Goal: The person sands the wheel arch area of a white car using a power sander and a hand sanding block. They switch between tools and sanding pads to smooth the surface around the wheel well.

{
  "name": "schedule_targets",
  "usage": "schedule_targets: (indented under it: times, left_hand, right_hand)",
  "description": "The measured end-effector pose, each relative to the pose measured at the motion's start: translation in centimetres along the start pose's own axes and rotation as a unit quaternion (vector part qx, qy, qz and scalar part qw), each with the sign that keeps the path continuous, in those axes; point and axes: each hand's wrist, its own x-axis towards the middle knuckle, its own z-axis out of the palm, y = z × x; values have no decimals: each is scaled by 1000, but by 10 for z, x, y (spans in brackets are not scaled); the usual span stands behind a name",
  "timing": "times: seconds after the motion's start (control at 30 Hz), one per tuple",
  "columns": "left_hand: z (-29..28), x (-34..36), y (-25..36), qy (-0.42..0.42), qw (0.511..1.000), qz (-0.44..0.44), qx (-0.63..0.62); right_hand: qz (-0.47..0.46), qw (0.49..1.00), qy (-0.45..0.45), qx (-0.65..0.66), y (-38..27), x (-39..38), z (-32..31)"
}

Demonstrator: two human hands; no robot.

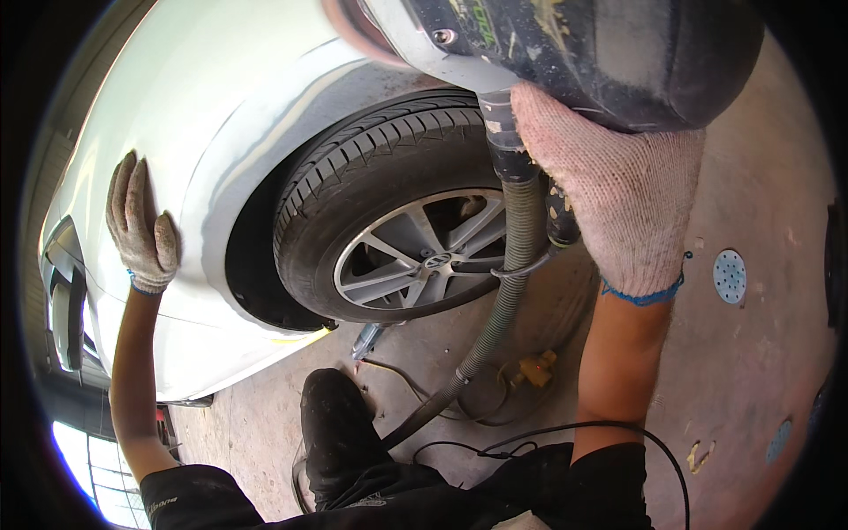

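My right hand (618, 190), in a whitish knit glove with a blue cuff, grips a dark power sander (609, 49) at the upper right. The sander's round pad (353, 31), partly cut off by the top edge, is at the fender above the wheel arch; whether it touches I cannot tell. A ribbed grey hose (490, 340) runs down from the tool past the wheel. At the left, my gloved left hand (141, 225) lies on the white car panel (199, 132), fingers stretched out and holding nothing. Dull grey patches (305, 102) edge the arch.
The car's wheel (437, 262), with silver spokes, stands between my arms. A black cable (654, 439) crosses by my right forearm. On the concrete floor lie a yellow connector (536, 368) and blue perforated discs (730, 276). The side mirror (67, 322) juts out at far left.
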Motion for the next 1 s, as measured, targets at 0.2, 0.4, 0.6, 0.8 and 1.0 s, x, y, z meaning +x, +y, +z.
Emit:
schedule_targets:
  times: [0.2, 0.4, 0.6, 0.8, 1.0]
  left_hand:
    - [1, 2, 0, 0, 1000, -1, -2]
    - [0, -1, -2, -4, 1000, 3, 4]
    - [0, 2, 0, -2, 1000, 3, 4]
    - [2, 2, -4, 8, 1000, 15, -6]
    - [4, 2, -4, 9, 1000, 13, -3]
  right_hand:
    - [26, 999, 34, 27, -3, 23, -18]
    - [10, 1000, 11, 6, 4, 0, -5]
    - [17, 1000, 24, 11, 8, 3, -13]
    - [12, 1000, 14, 4, 8, 2, -9]
    - [7, 999, 29, -15, 1, 14, -20]
